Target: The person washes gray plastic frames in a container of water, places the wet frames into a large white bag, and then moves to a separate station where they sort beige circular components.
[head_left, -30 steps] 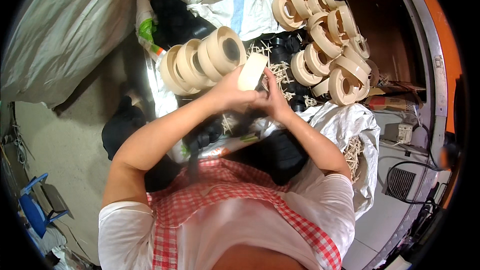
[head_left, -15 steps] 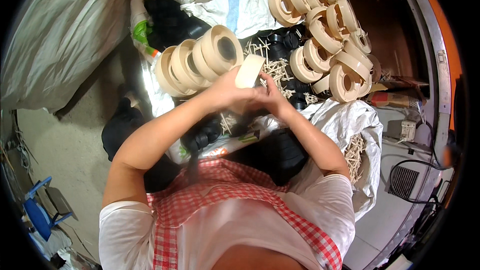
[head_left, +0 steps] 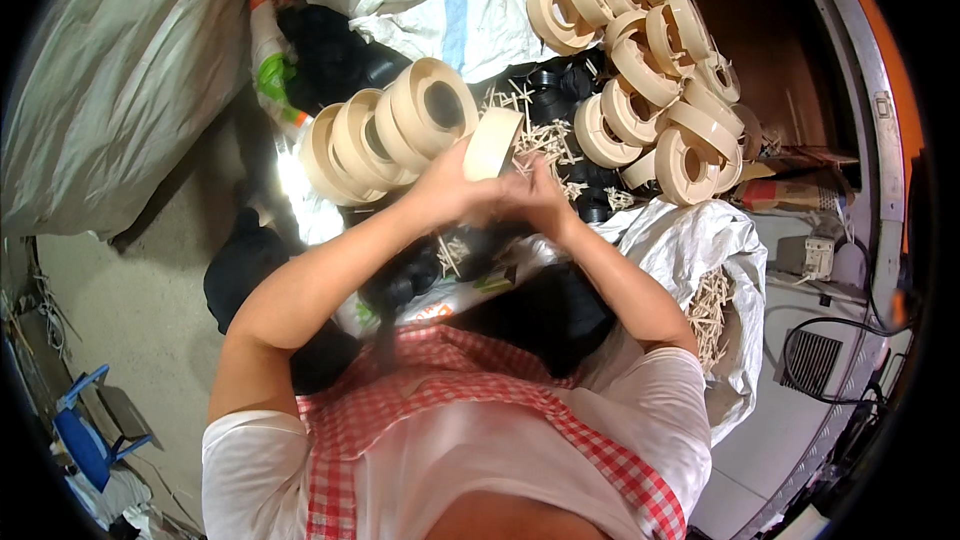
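A cream plastic ring (head_left: 492, 143) stands on edge in my left hand (head_left: 452, 187), whose fingers close round its lower part. At the ring's right side is my right hand (head_left: 540, 198), fingers drawn together and slightly blurred. Whether a small piece sits between those fingers is hidden. Just beyond them lies a heap of short cream sticks (head_left: 542, 143), spread over black round parts (head_left: 548, 98). To the left of my left hand, several more cream rings (head_left: 398, 128) lean against each other in a row.
Many cream rings (head_left: 690, 165) are piled at the upper right. A white sack (head_left: 745, 240) holding more sticks (head_left: 710, 315) lies by my right elbow. Another white sack (head_left: 405, 5) is at the back. A blue stool (head_left: 80, 440) stands on the floor at left.
The held ring has shifted slightly left and turned a little. My right hand's raised finger has come down toward the others beside the ring. The whole view has shifted slightly.
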Demonstrator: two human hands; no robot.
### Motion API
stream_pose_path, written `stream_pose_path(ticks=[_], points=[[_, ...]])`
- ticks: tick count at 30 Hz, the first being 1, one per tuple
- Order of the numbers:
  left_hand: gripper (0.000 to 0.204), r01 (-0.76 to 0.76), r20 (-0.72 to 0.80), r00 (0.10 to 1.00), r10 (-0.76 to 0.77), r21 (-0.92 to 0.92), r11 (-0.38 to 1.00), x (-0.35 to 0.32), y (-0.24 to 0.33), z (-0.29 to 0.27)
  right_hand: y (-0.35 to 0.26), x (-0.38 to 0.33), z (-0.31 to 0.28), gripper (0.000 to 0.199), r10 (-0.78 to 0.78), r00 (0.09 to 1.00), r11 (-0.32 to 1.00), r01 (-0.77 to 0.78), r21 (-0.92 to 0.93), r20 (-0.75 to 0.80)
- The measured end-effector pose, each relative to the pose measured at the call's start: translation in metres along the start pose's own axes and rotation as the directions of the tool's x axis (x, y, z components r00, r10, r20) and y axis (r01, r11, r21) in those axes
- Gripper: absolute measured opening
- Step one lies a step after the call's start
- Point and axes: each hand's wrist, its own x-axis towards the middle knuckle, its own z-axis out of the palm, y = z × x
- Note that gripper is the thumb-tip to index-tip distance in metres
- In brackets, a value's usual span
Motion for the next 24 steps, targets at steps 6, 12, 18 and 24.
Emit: stream_pose_path(ticks=[6,12,18,24], points=[[0.068,-0.117,-0.255,0.966,0.053,-0.246,0.962,0.016,-0.003,-0.021,-0.028,0.027,-0.046,0.028,0.11,0.979,0.591,-0.205,-0.78,-0.174],[0.077,-0.2,-0.592,0.774,0.225,0.108,0.974,0.047,-0.007,-0.055,0.063,0.044,-0.243,0.056,-0.628,0.638,0.137,-0.473,-0.871,-0.445],[0.073,-0.083,-0.589,0.666,0.458,0.552,0.83,0.047,-0.012,-0.063,0.029,0.045,-0.223,0.058,-0.363,0.702,0.115,-0.619,-0.777,-0.613],[0.062,-0.152,-0.613,0.673,0.414,0.433,0.888,0.04,-0.002,-0.051,-0.054,0.036,-0.137,0.042,-0.09,0.642,0.737,0.558,0.382,-0.762]])
